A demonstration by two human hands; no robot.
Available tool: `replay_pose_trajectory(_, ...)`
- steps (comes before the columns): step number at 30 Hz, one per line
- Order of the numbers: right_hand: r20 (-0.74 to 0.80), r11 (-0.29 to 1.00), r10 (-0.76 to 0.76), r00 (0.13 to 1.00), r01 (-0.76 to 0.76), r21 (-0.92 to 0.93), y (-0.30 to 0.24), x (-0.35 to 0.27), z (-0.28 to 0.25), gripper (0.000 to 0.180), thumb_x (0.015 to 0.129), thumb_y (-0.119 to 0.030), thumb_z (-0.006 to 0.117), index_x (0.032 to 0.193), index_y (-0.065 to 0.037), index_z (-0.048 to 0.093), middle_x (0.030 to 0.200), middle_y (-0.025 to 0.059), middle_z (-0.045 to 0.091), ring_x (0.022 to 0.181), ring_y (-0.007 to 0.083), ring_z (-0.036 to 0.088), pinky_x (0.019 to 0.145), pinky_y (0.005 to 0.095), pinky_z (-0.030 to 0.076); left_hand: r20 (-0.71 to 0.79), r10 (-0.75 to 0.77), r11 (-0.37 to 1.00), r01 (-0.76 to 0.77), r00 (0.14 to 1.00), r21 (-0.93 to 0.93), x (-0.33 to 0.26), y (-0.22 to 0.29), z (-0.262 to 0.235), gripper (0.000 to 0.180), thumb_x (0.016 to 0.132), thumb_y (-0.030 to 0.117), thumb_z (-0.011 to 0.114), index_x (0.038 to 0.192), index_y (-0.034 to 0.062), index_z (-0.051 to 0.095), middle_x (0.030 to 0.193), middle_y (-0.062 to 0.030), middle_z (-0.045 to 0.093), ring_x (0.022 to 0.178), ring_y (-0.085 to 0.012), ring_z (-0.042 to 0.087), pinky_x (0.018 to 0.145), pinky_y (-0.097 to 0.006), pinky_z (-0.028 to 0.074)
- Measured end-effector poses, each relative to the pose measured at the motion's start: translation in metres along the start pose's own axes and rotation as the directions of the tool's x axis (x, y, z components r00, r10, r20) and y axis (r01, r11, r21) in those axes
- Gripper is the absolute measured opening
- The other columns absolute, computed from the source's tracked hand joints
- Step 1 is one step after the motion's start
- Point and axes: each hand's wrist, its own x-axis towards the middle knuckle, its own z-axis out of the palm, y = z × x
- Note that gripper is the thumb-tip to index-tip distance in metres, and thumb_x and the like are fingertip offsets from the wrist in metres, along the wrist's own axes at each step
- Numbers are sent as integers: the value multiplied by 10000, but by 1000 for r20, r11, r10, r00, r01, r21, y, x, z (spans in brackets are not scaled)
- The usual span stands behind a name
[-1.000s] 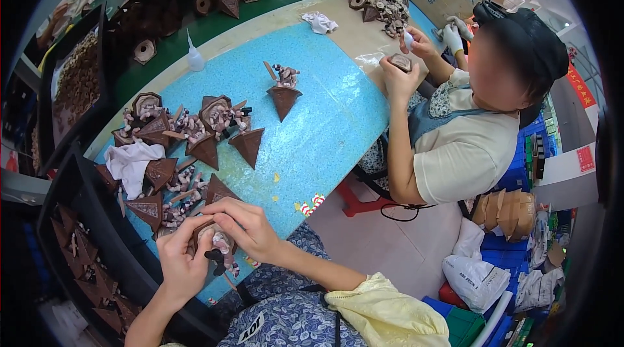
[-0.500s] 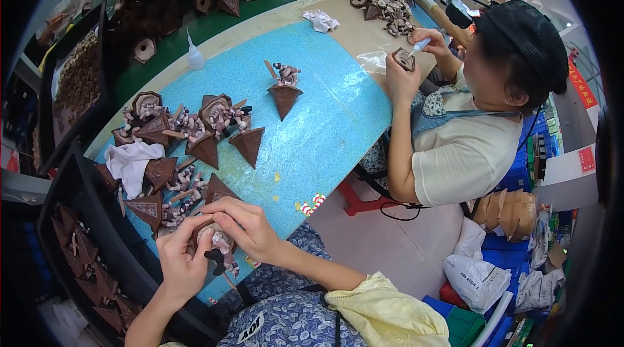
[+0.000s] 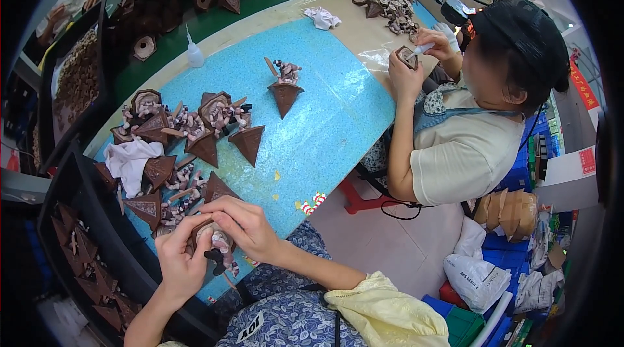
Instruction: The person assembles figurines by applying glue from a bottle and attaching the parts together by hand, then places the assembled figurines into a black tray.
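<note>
Both of my hands are wrapped round one figurine [image 3: 223, 251] at the table's near edge. It has a brown pointed base, partly hidden by my fingers, and small pale and dark figures hanging below. My left hand [image 3: 180, 259] grips it from the left, thumb along its side. My right hand [image 3: 246, 226] closes over its top from the right. Just beyond my hands lie several similar figurines [image 3: 201, 148] with brown cone-shaped bases and wooden sticks. A white cloth [image 3: 133, 163] rests among them. One figurine [image 3: 285, 90] stands apart toward the table's middle.
At the right a co-worker [image 3: 465, 132] holds a brown piece [image 3: 407, 57] and a glue bottle [image 3: 422, 48]. Another glue bottle [image 3: 194, 51] stands at the far edge. Black trays [image 3: 117, 230] of brown parts flank the blue table [image 3: 325, 126] on the left.
My hands and the figurine in them stay almost in place. The co-worker's hands have shifted slightly, and a gloved hand behind them has come down from the cardboard box.
</note>
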Motion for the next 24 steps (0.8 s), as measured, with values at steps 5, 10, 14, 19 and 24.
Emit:
replay_pose_trajectory(5, -21, 1000, 2, 1000, -2, 11, 0, 1, 1, 174, 947, -98, 522, 1012, 45, 599, 905, 168, 623, 809, 301, 628, 701, 346, 484, -5, -27, 1000, 27, 1000, 2, 1, 0, 1, 155, 867, -10, 585, 1001, -77, 622, 757, -74, 668, 675, -61, 600, 606, -204, 457)
replay_pose_trajectory(10, -36, 1000, -19, 999, 19, 5, -2, 0, -2, 172, 946, -92, 521, 1010, 48, 598, 899, 167, 623, 802, 297, 626, 696, 342, 484, 9, -30, 1000, 30, 999, -4, 2, 5, 2, 148, 869, -11, 580, 994, -77, 624, 749, -67, 663, 664, -59, 591, 602, -204, 453)
replay_pose_trajectory(14, -32, 1000, -19, 999, 20, 13, 3, 1, 2, 171, 943, -91, 526, 1009, 50, 598, 897, 165, 624, 798, 295, 626, 690, 341, 483, -6, -41, 999, 41, 999, -6, 2, 1, 1, 148, 869, -8, 582, 994, -74, 625, 736, -59, 656, 653, -56, 583, 598, -204, 451)
replay_pose_trajectory(19, 8, 999, 23, 1000, -22, -38, -4, 1, -2, 188, 925, -54, 542, 1065, 47, 615, 983, 161, 650, 860, 245, 646, 732, 312, 500, 35, -76, 997, 75, 997, 33, 1, 4, -4, 160, 870, -33, 588, 1021, -71, 626, 746, -78, 667, 649, -65, 614, 553, -206, 458)
replay_pose_trajectory(24, -374, 909, -71, 925, -95, -406, -26, 31, -64, 217, 856, -49, 640, 1066, 4, 629, 998, 110, 672, 799, 185, 639, 665, 307, 506, -34, 47, 998, -48, 998, -33, 4, -6, 4, 180, 874, -28, 574, 1041, -46, 639, 732, -73, 683, 613, -74, 625, 545, -220, 475)
